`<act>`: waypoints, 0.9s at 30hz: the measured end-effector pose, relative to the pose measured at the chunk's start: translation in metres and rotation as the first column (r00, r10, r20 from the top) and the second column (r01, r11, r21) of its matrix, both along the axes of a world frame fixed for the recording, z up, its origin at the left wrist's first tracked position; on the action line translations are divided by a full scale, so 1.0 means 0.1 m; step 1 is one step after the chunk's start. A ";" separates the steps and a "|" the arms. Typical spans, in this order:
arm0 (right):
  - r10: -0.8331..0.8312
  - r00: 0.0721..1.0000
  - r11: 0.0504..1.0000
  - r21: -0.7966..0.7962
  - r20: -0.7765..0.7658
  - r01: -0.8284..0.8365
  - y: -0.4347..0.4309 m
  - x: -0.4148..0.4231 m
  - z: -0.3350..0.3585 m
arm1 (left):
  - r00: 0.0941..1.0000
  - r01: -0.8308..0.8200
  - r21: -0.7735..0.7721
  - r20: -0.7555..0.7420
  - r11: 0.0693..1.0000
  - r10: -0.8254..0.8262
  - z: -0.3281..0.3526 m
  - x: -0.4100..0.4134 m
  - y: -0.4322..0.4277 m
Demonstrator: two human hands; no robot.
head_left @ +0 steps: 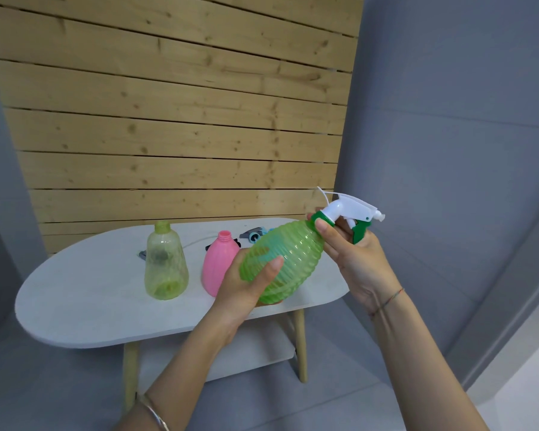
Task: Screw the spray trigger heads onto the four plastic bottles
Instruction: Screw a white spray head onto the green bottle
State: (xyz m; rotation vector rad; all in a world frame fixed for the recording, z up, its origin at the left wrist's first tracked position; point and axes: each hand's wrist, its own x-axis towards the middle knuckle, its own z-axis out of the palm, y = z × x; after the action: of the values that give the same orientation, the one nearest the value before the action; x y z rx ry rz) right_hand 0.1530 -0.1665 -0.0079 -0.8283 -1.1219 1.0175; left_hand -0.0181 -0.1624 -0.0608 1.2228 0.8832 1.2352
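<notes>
Wooden slats back a white oval counter, with grey walls either side. Above its near right edge, the right hand has its fingers clamped on the green collar of a white trigger head, thumb on the far side. The left hand wraps the ribbed green bottle, fingers closed round its belly, holding it tilted with the neck up and to the right, clear of the counter.

The collar sits at the neck; whether the thread is fully home I cannot tell. To do this well, I judge the left hand should hold the bottle firm without squeezing the thin wall, while the right turns the collar only, keeping the head in line with the neck so the thread does not cross. Stop when it binds.

Further out, a yellow-green bottle and a pink bottle stand upright and open-necked on the counter, well apart from the hands. Behind them lie loose heads: a blue-grey one is plain, the others are mostly hidden. A fourth bottle is not clearly seen. Nothing blocks the turning; the pink bottle stands just beside the left hand and could be knocked when the green one is set down.
</notes>
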 end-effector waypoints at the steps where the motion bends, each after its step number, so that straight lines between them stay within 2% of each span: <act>1: 0.013 1.000 1.000 0.012 -0.001 -0.013 -0.01 0.01 0.00 | 1.000 -0.021 0.031 -0.010 0.999 0.021 -0.01 0.00 0.00; 6: 0.044 0.999 0.999 0.025 -0.010 -0.043 -0.01 0.03 -0.01 | 0.998 -0.060 0.076 -0.017 0.995 0.061 -0.05 0.02 0.00; 10: -0.031 0.999 0.999 -0.023 0.021 0.032 0.01 0.01 -0.04 | 1.000 -0.018 -0.024 -0.025 1.000 0.018 -0.05 0.01 -0.01; 12: -0.010 0.994 1.000 -0.007 0.105 0.011 0.01 0.04 -0.02 | 0.994 0.084 -0.130 0.086 0.988 -0.073 -0.03 -0.01 -0.01; 13: 0.060 0.985 0.998 0.008 0.161 -0.063 0.01 0.07 0.01 | 0.977 0.149 -0.188 0.178 0.971 -0.115 -0.01 -0.02 0.00; 15: 0.256 0.928 0.963 0.013 0.269 -0.269 0.00 0.16 0.08 | 0.919 0.308 -0.306 0.340 0.901 -0.199 0.01 -0.03 0.03; 17: 0.402 0.843 0.908 -0.039 0.356 -0.417 0.02 0.24 0.13 | 0.853 0.487 -0.411 0.415 0.771 -0.317 0.08 0.01 0.05; 21: 0.547 0.719 0.836 -0.233 0.429 -0.497 0.06 0.36 0.26 | 0.699 0.711 -0.480 0.411 0.513 -0.585 0.22 0.18 0.19; 24: 0.573 0.662 0.815 -0.251 0.482 -0.523 0.10 0.49 0.32 | 0.609 0.781 -0.502 0.482 0.371 -0.630 0.26 0.26 0.33; 25: 0.559 0.669 0.825 -0.244 0.490 -0.511 0.11 0.53 0.32 | 0.606 0.784 -0.518 0.523 0.341 -0.599 0.29 0.27 0.38; 26: 0.529 0.687 0.844 -0.227 0.498 -0.485 0.14 0.55 0.33 | 0.625 0.771 -0.533 0.530 0.348 -0.573 0.32 0.29 0.43; 27: 0.486 0.710 0.870 -0.203 0.510 -0.449 0.18 0.57 0.33 | 0.671 0.733 -0.550 0.486 0.401 -0.560 0.35 0.31 0.49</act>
State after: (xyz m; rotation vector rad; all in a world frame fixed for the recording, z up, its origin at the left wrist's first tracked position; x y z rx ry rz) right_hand 0.2101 -0.1490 0.0256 -0.9402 -1.8770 1.2792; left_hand 0.0126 -0.1137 -0.0254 0.6231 0.5091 0.2688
